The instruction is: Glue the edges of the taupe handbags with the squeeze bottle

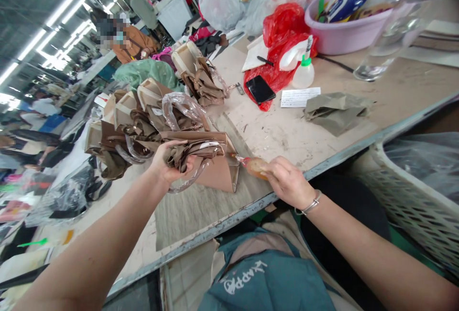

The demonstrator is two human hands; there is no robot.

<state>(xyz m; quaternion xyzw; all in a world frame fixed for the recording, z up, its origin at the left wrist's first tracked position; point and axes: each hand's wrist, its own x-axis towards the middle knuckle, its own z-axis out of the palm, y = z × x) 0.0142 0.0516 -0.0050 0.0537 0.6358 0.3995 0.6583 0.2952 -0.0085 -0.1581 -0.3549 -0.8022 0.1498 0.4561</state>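
Observation:
My left hand (171, 162) is closed round the top of a tan handbag (218, 170), gripping crumpled brown paper and a plastic-wrapped handle. The bag lies on its side on the worktable (287, 132). My right hand (287, 180) is closed on a small amber bottle (255, 166) with a red-tipped nozzle that points at the bag's right edge. A silver bangle sits on my right wrist.
More tan bags (143, 110) stuffed with paper pile up behind. A black phone (260, 90), red plastic bag (283, 38), white squeeze bottle (304, 69), lilac basin (340, 29), paper note and folded khaki cloth (335, 110) lie right. A white basket (412, 201) stands below. People work far left.

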